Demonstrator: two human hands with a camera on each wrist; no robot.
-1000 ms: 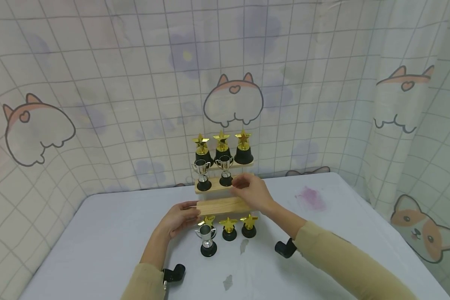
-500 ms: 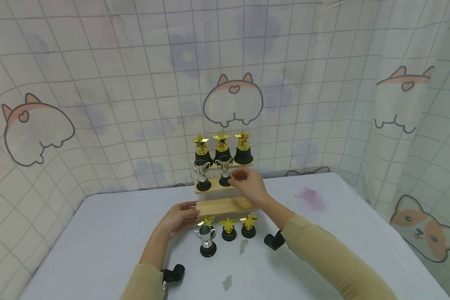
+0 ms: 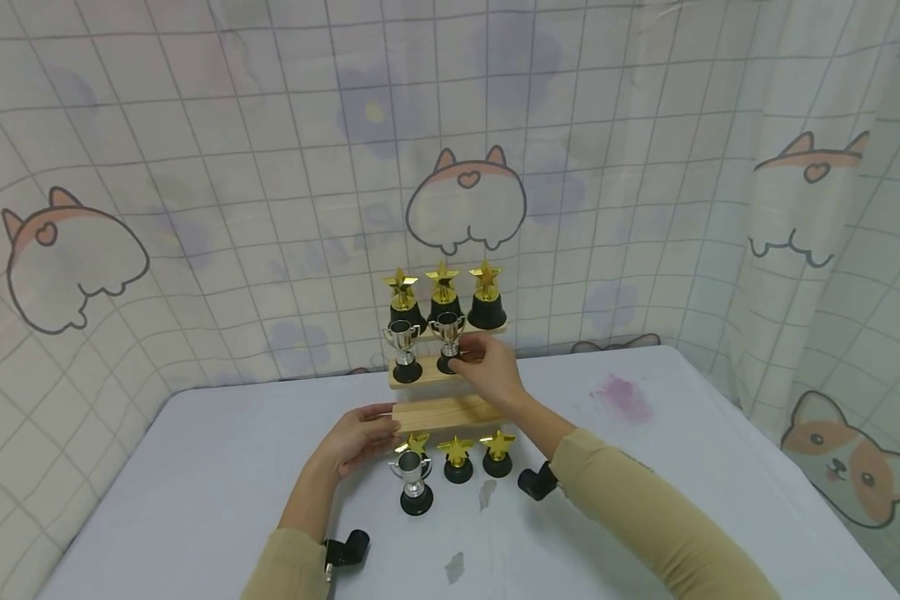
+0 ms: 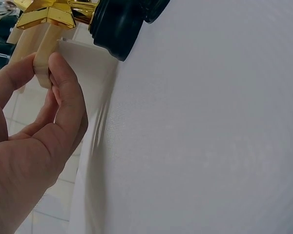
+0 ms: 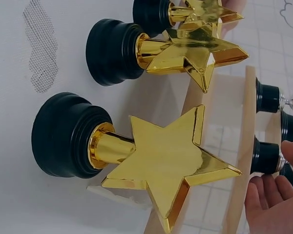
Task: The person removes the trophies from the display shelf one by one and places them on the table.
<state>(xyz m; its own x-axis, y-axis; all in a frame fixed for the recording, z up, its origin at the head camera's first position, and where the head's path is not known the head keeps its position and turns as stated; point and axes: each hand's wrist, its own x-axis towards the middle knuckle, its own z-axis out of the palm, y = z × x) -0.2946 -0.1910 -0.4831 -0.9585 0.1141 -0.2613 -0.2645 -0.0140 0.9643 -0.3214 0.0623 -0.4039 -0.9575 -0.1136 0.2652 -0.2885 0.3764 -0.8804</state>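
My left hand (image 3: 356, 437) pinches the left end of the lowest board (image 3: 446, 413) of a stepped wooden rack; in the left wrist view thumb and fingers lie on either side of the board end (image 4: 44, 73). On the middle board (image 3: 429, 375) stand two silver trophy cups with black bases. The right one (image 3: 447, 327) is pinched low, around stem and base, by my right hand (image 3: 491, 371); the left cup (image 3: 403, 337) stands beside it. In the right wrist view, thumb and fingertips (image 5: 271, 192) are at that cup's black base (image 5: 265, 156).
Three gold star trophies (image 3: 486, 296) occupy the top board. On the white table (image 3: 217, 483), in front of the rack, stand three smaller gold star trophies (image 3: 457, 457) and another silver cup (image 3: 413, 477). A patterned curtain (image 3: 270, 208) hangs close behind.
My right hand has shifted left along the middle board and closed onto the right silver trophy cup, which has slid slightly left. The left hand has stayed on the lowest board.
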